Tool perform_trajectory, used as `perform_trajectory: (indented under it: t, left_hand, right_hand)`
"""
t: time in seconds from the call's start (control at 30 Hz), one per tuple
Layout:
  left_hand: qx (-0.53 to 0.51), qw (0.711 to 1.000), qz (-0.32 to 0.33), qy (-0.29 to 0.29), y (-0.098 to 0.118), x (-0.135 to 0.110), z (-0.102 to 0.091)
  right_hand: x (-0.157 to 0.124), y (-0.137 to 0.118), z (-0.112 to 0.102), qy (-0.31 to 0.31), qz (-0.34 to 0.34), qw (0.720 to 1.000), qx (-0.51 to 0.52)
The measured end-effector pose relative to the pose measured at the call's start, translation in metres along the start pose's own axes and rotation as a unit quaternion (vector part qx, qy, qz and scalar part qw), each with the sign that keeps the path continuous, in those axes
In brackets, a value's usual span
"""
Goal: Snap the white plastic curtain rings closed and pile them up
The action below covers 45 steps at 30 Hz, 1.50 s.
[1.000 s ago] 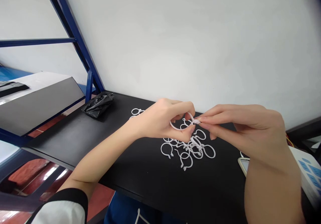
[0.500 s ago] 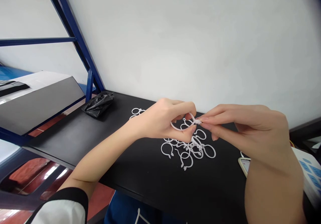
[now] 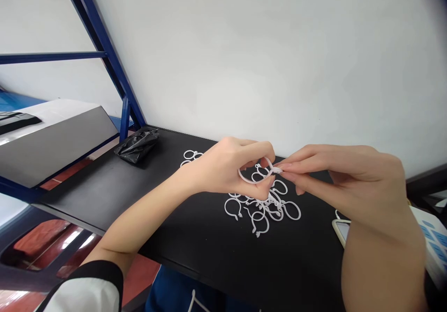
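Observation:
Both my hands meet above a black tabletop (image 3: 195, 237) and pinch one white plastic ring (image 3: 248, 179). My left hand (image 3: 225, 167) curls round the ring's left side with thumb and fingers closed on it. My right hand (image 3: 335, 177) pinches the ring's clasp end between thumb and forefinger at the right. Just below the hands lies a loose pile of several white rings (image 3: 265, 207). More white rings (image 3: 189, 156) lie farther back, partly hidden by my left hand.
A crumpled black plastic bag (image 3: 137, 145) sits at the table's back left corner by a blue metal frame (image 3: 104, 51). A phone (image 3: 340, 230) lies at the right, and a white box with blue marks (image 3: 433, 237) beyond it. A white wall stands close behind.
Almost nothing has changed; both hands stay pinched on the same ring, with only a slight shift of the fingers.

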<state>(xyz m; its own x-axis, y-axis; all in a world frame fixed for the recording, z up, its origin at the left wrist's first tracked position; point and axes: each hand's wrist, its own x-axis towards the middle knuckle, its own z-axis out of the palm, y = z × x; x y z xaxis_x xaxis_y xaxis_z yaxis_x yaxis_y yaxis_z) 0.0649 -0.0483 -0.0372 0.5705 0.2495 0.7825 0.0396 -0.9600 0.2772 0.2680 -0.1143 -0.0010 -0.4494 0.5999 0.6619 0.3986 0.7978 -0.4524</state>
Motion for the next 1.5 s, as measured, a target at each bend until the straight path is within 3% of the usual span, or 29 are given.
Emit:
perform_trajectory:
  t: [1.5]
  left_hand:
    - [-0.009, 1.0, 0.007, -0.017, 0.0003, 0.0018, -0.0016]
  right_hand:
    - [-0.0002, 0.0018, 0.001, -0.004, 0.033, 0.999, -0.009]
